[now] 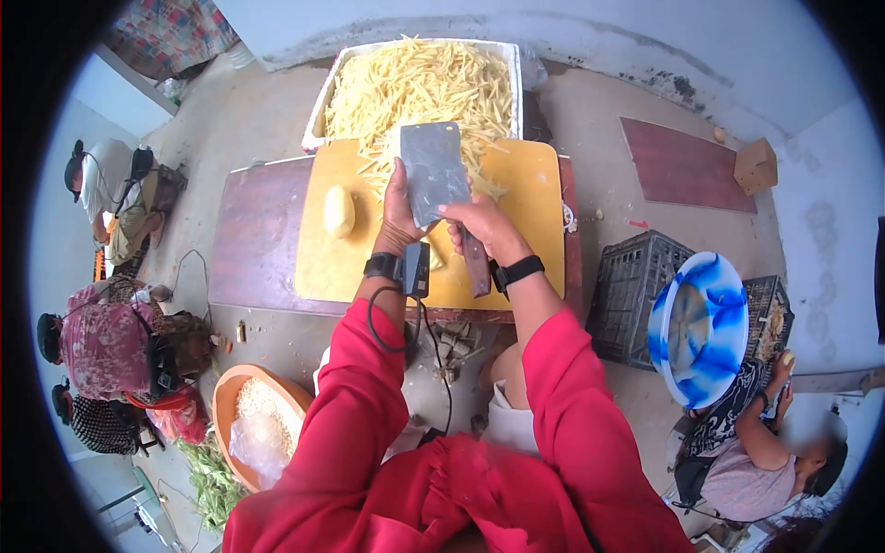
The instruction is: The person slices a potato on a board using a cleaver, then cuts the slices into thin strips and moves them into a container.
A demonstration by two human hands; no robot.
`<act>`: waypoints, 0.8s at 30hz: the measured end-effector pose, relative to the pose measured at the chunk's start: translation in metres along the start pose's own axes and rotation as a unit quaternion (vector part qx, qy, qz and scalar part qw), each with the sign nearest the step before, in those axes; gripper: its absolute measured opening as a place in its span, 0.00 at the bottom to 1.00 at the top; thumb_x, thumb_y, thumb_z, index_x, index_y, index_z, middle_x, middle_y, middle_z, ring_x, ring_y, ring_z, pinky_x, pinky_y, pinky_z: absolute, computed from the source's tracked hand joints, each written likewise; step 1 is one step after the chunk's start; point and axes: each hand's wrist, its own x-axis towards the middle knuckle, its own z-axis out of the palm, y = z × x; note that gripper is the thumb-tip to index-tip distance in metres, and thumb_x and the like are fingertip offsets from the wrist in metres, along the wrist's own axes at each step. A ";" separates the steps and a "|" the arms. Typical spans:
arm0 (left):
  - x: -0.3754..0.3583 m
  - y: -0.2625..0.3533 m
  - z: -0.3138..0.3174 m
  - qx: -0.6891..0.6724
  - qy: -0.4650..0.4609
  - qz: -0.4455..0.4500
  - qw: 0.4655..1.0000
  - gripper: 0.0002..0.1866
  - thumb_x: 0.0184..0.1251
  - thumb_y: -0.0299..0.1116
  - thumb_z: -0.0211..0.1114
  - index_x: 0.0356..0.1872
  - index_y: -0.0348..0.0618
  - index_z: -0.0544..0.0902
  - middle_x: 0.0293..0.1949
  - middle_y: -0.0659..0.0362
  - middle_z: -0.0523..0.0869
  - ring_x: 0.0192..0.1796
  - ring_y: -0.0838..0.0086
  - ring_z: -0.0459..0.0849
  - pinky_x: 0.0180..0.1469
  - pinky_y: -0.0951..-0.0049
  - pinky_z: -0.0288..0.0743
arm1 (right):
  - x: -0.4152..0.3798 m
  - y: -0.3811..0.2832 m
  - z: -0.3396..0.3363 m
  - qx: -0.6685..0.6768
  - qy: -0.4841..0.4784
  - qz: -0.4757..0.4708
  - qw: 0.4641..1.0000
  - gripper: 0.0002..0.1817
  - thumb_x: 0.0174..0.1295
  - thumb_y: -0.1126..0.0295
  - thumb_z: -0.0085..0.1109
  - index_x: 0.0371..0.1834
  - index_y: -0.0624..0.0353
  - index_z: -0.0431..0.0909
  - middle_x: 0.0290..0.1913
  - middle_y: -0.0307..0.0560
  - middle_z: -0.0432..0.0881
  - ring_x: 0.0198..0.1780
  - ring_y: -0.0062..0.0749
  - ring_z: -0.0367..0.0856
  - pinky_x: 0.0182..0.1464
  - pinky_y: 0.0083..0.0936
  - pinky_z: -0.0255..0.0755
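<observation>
A cleaver with a broad grey blade and a brown handle is held above the yellow cutting board. My right hand is closed around it where handle meets blade, its thumb on the blade's lower face. My left hand supports the blade from behind, thumb along the left edge; most of its fingers are hidden. A whole peeled potato lies on the board, left of my hands. Cut potato strips fill the white box beyond and spill onto the board. A pale piece shows partly beneath my wrists.
The board rests on a dark red low table. At right stand a black crate and a blue-white basin, near a seated person. An orange tub is at lower left. Other people sit along the left.
</observation>
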 end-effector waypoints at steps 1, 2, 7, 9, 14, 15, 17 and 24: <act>0.004 -0.002 -0.003 0.005 0.012 0.001 1.000 0.42 0.72 0.67 0.37 0.69 0.38 0.62 0.57 0.39 0.77 0.57 0.47 0.80 0.60 0.51 0.76 | 0.001 0.003 0.001 -0.011 0.035 0.010 0.999 0.10 0.58 0.67 0.64 0.29 0.63 0.77 0.19 0.41 0.76 0.15 0.25 0.73 0.18 0.26 0.69; 0.008 -0.004 -0.007 0.008 0.025 0.002 1.000 0.41 0.72 0.66 0.38 0.69 0.38 0.62 0.57 0.39 0.78 0.57 0.47 0.80 0.60 0.52 0.76 | 0.005 0.008 -0.002 -0.028 0.052 0.021 0.998 0.12 0.56 0.66 0.67 0.32 0.64 0.77 0.19 0.41 0.76 0.15 0.25 0.74 0.18 0.26 0.71; 0.018 -0.009 -0.024 0.025 0.094 -0.026 0.995 0.34 0.75 0.58 0.46 0.66 0.36 0.65 0.55 0.43 0.79 0.56 0.51 0.81 0.60 0.53 0.77 | 0.004 0.014 -0.008 -0.078 0.058 -0.058 0.994 0.12 0.57 0.67 0.66 0.33 0.64 0.73 0.17 0.40 0.74 0.14 0.23 0.72 0.17 0.23 0.68; 0.023 -0.010 -0.026 0.025 0.113 -0.007 0.993 0.31 0.75 0.54 0.49 0.64 0.36 0.67 0.55 0.45 0.80 0.55 0.52 0.82 0.60 0.53 0.77 | 0.009 0.017 -0.007 -0.110 0.094 -0.083 0.986 0.12 0.56 0.69 0.66 0.33 0.65 0.73 0.17 0.40 0.75 0.15 0.23 0.72 0.17 0.23 0.68; 0.028 -0.010 -0.024 -0.004 0.115 -0.036 0.993 0.28 0.77 0.51 0.47 0.64 0.37 0.68 0.57 0.47 0.79 0.57 0.55 0.80 0.62 0.52 0.74 | 0.002 0.015 -0.011 -0.130 0.152 -0.101 0.975 0.12 0.55 0.70 0.66 0.32 0.66 0.73 0.20 0.41 0.76 0.15 0.24 0.73 0.17 0.23 0.68; 0.031 -0.010 -0.026 -0.019 0.112 -0.047 0.992 0.27 0.78 0.50 0.47 0.64 0.37 0.68 0.57 0.47 0.78 0.58 0.55 0.80 0.62 0.52 0.74 | 0.002 0.017 -0.013 -0.122 0.170 -0.103 0.972 0.12 0.55 0.71 0.66 0.32 0.66 0.73 0.20 0.41 0.76 0.15 0.24 0.73 0.17 0.23 0.68; 0.037 -0.012 -0.029 -0.015 0.147 -0.060 0.987 0.25 0.79 0.48 0.45 0.63 0.38 0.69 0.58 0.47 0.78 0.58 0.56 0.79 0.62 0.53 0.74 | 0.003 0.020 -0.018 -0.104 0.206 -0.110 0.967 0.12 0.54 0.72 0.66 0.32 0.67 0.73 0.21 0.41 0.76 0.15 0.25 0.74 0.18 0.24 0.69; 0.072 0.012 -0.064 -0.016 0.245 -0.052 0.968 0.21 0.78 0.50 0.48 0.51 0.39 0.71 0.43 0.52 0.77 0.42 0.58 0.80 0.50 0.52 0.78 | 0.022 0.021 -0.036 -0.033 0.305 -0.112 0.945 0.16 0.52 0.75 0.66 0.38 0.75 0.71 0.27 0.54 0.81 0.18 0.34 0.80 0.21 0.28 0.74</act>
